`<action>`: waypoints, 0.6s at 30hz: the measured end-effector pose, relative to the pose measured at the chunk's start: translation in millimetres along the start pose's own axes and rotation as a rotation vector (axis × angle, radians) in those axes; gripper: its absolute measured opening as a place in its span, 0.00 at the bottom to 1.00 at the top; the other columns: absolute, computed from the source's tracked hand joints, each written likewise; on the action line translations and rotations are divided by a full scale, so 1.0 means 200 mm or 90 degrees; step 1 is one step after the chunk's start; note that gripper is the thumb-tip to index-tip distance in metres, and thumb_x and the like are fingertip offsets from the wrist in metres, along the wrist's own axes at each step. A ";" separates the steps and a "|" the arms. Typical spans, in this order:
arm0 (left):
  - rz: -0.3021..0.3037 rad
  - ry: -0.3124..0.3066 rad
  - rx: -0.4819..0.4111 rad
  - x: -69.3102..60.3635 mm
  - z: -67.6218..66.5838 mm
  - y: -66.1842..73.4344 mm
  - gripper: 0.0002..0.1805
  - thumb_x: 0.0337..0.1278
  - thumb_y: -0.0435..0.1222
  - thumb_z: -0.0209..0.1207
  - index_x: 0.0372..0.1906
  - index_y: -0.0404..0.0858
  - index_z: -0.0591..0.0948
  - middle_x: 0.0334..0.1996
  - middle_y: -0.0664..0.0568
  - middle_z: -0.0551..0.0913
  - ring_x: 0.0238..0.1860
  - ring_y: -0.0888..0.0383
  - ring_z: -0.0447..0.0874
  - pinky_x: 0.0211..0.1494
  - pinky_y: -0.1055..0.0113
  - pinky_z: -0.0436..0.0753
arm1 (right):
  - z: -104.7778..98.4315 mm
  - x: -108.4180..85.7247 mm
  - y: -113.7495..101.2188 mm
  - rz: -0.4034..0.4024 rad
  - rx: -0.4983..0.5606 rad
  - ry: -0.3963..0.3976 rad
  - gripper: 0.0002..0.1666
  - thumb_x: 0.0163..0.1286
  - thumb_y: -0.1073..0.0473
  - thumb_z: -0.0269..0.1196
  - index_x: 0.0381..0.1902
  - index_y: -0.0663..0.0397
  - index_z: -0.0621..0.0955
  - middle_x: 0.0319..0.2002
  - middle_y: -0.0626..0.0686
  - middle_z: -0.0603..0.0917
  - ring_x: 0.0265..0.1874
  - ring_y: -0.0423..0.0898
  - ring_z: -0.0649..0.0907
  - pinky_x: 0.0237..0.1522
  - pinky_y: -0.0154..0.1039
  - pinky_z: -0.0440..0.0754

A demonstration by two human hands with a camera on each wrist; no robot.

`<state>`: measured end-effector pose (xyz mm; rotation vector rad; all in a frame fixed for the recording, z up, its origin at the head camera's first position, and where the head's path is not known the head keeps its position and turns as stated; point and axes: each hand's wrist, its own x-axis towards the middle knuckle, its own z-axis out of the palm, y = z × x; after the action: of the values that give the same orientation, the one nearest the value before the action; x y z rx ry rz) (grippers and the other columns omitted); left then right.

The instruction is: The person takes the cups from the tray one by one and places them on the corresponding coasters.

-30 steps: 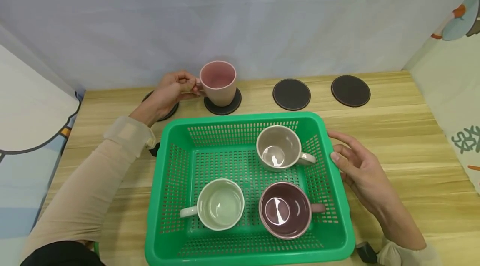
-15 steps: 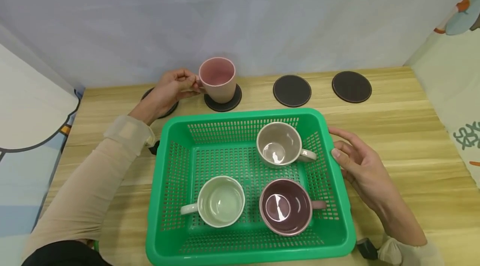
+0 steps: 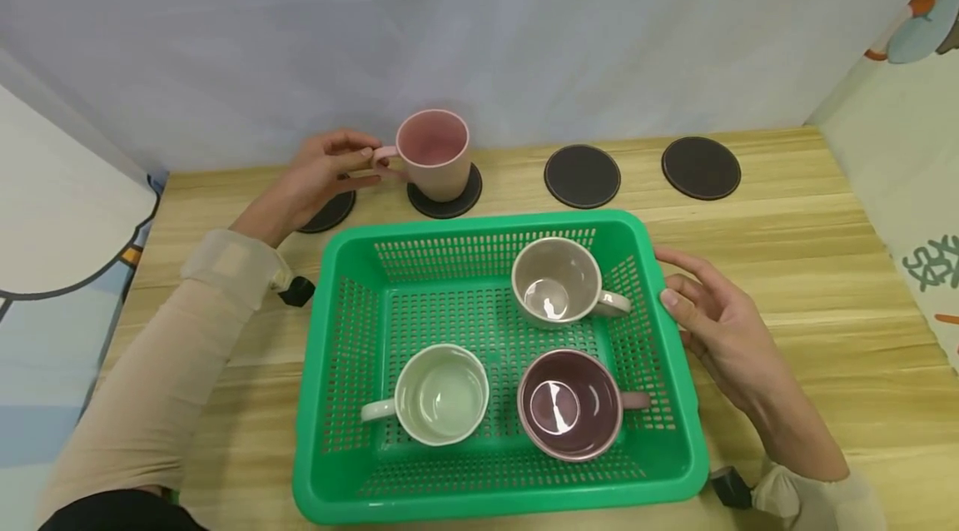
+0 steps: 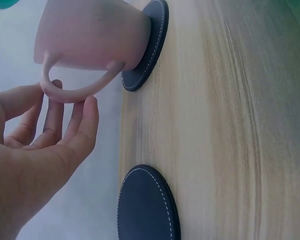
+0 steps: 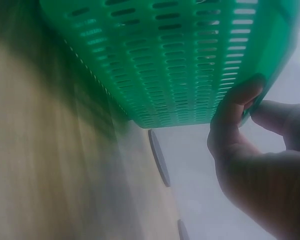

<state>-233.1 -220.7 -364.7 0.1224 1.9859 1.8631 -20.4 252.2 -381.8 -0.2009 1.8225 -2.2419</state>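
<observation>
A pink mug stands upright on a black round coaster at the back of the table. Beside its handle is my left hand, its fingers loosened and fingertips touching the handle's outer side in the left wrist view. My right hand grips the right rim of a green plastic basket, thumb on top and a finger hooked beneath the rim. Inside the basket sit a beige cup, a pale green cup and a plum cup.
More black coasters lie along the back edge: one under the left hand, two to the right, a nearer coaster and a farther coaster. A pale cloth wall rises behind the wooden table.
My left hand has loosened its pinch on the mug's handle and shifted slightly left, uncovering the handle. The mug stays on its coaster; the right hand still holds the basket.
</observation>
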 end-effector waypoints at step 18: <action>0.001 0.008 0.005 -0.17 -0.05 0.00 0.13 0.78 0.40 0.57 0.59 0.40 0.79 0.57 0.54 0.79 0.60 0.60 0.85 0.64 0.66 0.85 | 0.00 0.02 0.01 -0.001 0.001 -0.003 0.29 0.83 0.71 0.48 0.78 0.56 0.65 0.47 0.48 0.86 0.38 0.39 0.89 0.38 0.38 0.92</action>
<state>-205.5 -241.2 -356.3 0.1139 2.0032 1.8610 -24.4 250.5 -383.6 -0.2067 1.8188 -2.2421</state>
